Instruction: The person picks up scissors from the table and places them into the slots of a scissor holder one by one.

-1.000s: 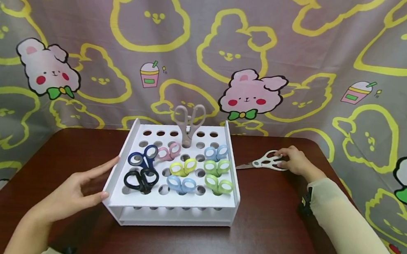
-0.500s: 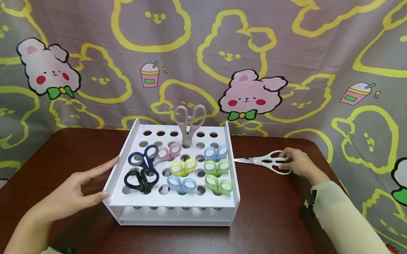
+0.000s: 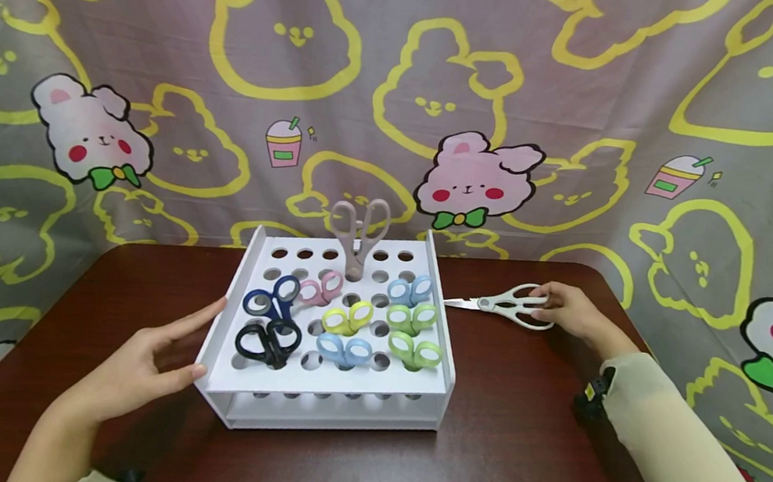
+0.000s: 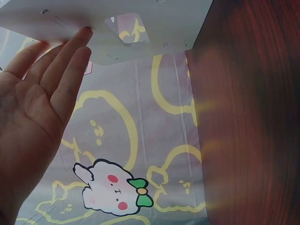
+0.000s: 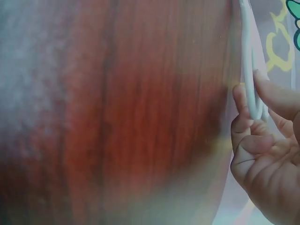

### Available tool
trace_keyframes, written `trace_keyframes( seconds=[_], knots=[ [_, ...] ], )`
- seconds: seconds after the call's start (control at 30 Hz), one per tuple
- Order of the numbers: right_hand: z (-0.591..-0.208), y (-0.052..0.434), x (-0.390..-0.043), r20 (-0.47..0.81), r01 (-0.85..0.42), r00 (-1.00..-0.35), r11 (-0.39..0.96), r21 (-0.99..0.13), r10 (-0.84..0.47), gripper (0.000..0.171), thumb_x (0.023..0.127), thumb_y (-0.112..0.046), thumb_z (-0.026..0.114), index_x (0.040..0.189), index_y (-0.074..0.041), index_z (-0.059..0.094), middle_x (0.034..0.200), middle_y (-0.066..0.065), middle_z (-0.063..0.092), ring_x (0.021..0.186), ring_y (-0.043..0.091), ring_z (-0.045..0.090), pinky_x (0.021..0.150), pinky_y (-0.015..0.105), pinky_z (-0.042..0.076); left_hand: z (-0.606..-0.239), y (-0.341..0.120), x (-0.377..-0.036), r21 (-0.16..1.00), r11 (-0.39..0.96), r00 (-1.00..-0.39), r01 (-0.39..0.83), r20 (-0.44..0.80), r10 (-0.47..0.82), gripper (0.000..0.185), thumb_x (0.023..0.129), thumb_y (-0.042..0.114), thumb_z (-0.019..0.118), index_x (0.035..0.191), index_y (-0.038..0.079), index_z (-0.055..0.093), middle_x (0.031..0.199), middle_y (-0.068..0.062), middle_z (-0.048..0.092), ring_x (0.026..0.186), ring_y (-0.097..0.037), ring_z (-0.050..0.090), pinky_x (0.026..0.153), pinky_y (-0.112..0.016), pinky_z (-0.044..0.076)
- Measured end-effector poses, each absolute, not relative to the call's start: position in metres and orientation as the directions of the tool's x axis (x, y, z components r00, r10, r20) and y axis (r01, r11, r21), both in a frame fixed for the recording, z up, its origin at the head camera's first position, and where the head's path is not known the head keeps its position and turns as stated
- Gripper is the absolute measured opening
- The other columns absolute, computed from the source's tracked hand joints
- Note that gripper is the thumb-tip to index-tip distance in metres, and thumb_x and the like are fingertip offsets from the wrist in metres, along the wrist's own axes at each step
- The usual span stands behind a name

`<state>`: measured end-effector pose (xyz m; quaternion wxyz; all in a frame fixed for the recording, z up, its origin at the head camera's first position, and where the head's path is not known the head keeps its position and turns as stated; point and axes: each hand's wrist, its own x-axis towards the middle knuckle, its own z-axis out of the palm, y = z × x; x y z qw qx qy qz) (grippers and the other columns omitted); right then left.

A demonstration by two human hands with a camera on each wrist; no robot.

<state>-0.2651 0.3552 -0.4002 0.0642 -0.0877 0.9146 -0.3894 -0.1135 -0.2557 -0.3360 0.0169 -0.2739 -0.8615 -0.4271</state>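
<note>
My right hand [image 3: 573, 314] pinches the handle loops of white-handled scissors [image 3: 487, 305]. The blades point left, with the tip close to the rack's right side. In the right wrist view, thumb and fingers close around the handle [image 5: 248, 61]. My left hand [image 3: 140, 368] rests against the left side of a white rack [image 3: 343, 380], fingers extended; in the left wrist view they touch its side panel [image 4: 168, 23]. Several scissors stand in the rack's holes, handles up: large taupe scissors [image 3: 356, 257], black [image 3: 273, 351], navy [image 3: 279, 311], pink [image 3: 321, 291], yellow [image 3: 347, 320], light blue and green.
The rack stands on a dark reddish-brown table [image 3: 500, 441], with further round holes among the scissors. A patterned curtain [image 3: 404, 78] hangs behind the table's back edge and along both sides.
The white-handled scissors have swung so that the blades lie nearly level in the head view, and my right hand shifted slightly right with them. My left hand and the rack have stayed still.
</note>
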Motion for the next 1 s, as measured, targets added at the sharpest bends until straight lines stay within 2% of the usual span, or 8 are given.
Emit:
trace_keyframes(
  seconds=[0.1,0.27,0.4,0.5,0.63,0.77,1.0],
  knots=[
    [-0.399,0.356,-0.262,-0.056,-0.073,-0.982,0.637,-0.767,-0.18,0.034,0.092,-0.007,0.068,0.122,0.007,0.057,0.097,0.01,0.069,0.077,0.002,0.055,0.067,0.022,0.046,-0.336,-0.256,-0.114,0.731,0.477,-0.847,0.488,0.264,0.461,0.076,0.086,-0.002,0.071,0.153,0.01,0.038,0.15,0.027,0.041,0.121,0.01,0.052,0.085,-0.014,0.053],
    [-0.394,0.355,-0.258,-0.103,0.027,-0.988,0.526,-0.85,-0.116,0.037,0.096,-0.011,0.065,0.129,0.0,0.053,0.092,-0.011,0.064,0.067,0.004,0.047,0.057,0.023,0.039,-0.335,-0.256,-0.112,0.731,0.484,-0.852,0.481,0.258,0.456,0.077,0.086,-0.001,0.072,0.154,0.011,0.038,0.149,0.027,0.041,0.121,0.011,0.051,0.085,-0.013,0.052],
    [-0.393,0.352,-0.256,-0.085,0.038,-0.992,0.429,-0.902,-0.09,0.027,0.096,-0.012,0.065,0.122,-0.01,0.058,0.087,-0.023,0.066,0.066,0.004,0.05,0.053,0.023,0.037,-0.334,-0.256,-0.112,0.727,0.492,-0.853,0.479,0.254,0.455,0.077,0.086,-0.001,0.072,0.154,0.012,0.037,0.15,0.028,0.04,0.122,0.012,0.05,0.086,-0.012,0.051],
    [-0.392,0.35,-0.254,-0.034,0.002,-0.997,0.382,-0.924,-0.075,0.022,0.095,-0.008,0.066,0.11,-0.023,0.062,0.084,-0.024,0.068,0.067,0.002,0.054,0.052,0.022,0.038,-0.334,-0.256,-0.113,0.727,0.49,-0.85,0.481,0.251,0.462,0.078,0.086,-0.001,0.072,0.154,0.011,0.037,0.149,0.028,0.04,0.121,0.012,0.05,0.085,-0.013,0.052],
    [-0.392,0.346,-0.251,0.023,-0.043,-0.998,0.377,-0.925,-0.058,0.03,0.094,-0.004,0.065,0.103,-0.033,0.062,0.083,-0.025,0.069,0.072,0.0,0.062,0.056,0.022,0.044,-0.334,-0.256,-0.113,0.732,0.486,-0.849,0.477,0.241,0.471,0.078,0.086,0.0,0.072,0.154,0.011,0.037,0.149,0.029,0.039,0.121,0.011,0.051,0.085,-0.014,0.052],
    [-0.392,0.343,-0.249,0.068,-0.082,-0.996,0.335,-0.939,-0.052,0.034,0.094,0.001,0.063,0.103,-0.032,0.063,0.083,-0.021,0.07,0.072,0.002,0.067,0.061,0.021,0.051,-0.334,-0.256,-0.113,0.737,0.479,-0.847,0.477,0.239,0.475,0.078,0.086,-0.001,0.072,0.154,0.011,0.036,0.149,0.029,0.039,0.121,0.011,0.05,0.085,-0.014,0.052],
    [-0.388,0.338,-0.246,0.202,-0.202,-0.979,0.301,-0.932,-0.03,0.035,0.092,0.006,0.063,0.106,-0.025,0.065,0.085,-0.018,0.069,0.072,0.0,0.065,0.065,0.017,0.055,-0.333,-0.256,-0.113,0.738,0.465,-0.84,0.489,0.256,0.478,0.078,0.086,-0.002,0.071,0.154,0.009,0.036,0.15,0.027,0.039,0.123,0.011,0.05,0.085,-0.013,0.052]
  ],
)
